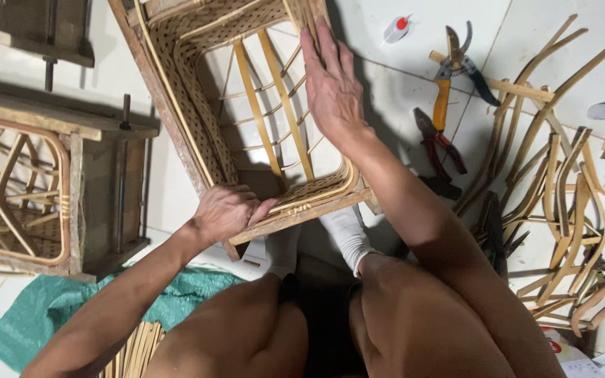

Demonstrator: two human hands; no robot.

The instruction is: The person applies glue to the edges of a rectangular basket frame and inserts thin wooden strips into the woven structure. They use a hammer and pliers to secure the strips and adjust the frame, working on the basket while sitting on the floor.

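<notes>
- Head view: the person sits over a woven rattan panel in a wooden frame (260, 105), tilted on the floor between the knees.
- Left hand (227, 212) is curled nearly closed over the near rail of the frame, thumb and fingers pinching at the woven edge band; whether a loose strand sits inside the grip cannot be told.
- Right hand (330, 84) lies flat and fully open, fingers together, palm pressed on the far-right side of the weave; it holds nothing.
- Judgement: the step looks like seating or checking the weave against the frame. Done well, the flat hand braces the panel while the curled hand works the near edge, keeping pressure even so that the band does not buckle.
- Judgement: the thin cross-strips just left of the right hand look fragile; weight is better kept on the dense weave.
- Right of the right forearm: yellow-handled pruning shears (449, 77) and red-handled pliers (439, 143) lie on the tile, within reach.
- Further right: a heap of bent rattan pieces (568, 210).
- Left of the left hand: a second framed panel (22, 189); below the forearm, a green sheet (43, 308).
</notes>
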